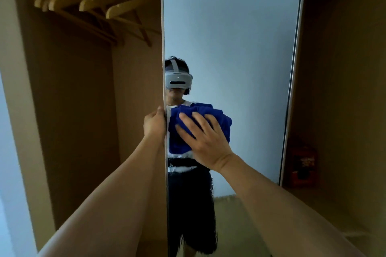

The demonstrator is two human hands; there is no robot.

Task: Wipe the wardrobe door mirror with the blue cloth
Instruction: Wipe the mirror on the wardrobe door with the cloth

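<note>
Right hand (205, 142) flat, fingers spread, pressing bunched blue cloth (181, 129) on tall glossy mirror (240, 37). Left hand (154, 123) grips the door edge (164, 48), arm extended.

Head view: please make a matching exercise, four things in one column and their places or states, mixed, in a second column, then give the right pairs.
Things:
1. blue cloth
2. left hand
3. wooden hangers
4. right hand

Places or states:
A. hang on the rail, upper left, inside the wardrobe
B. holds the left edge of the mirror door
C. bunched against the mirror glass
D. spread fingers press on the cloth

Pairs: 1-C, 2-B, 3-A, 4-D
</note>
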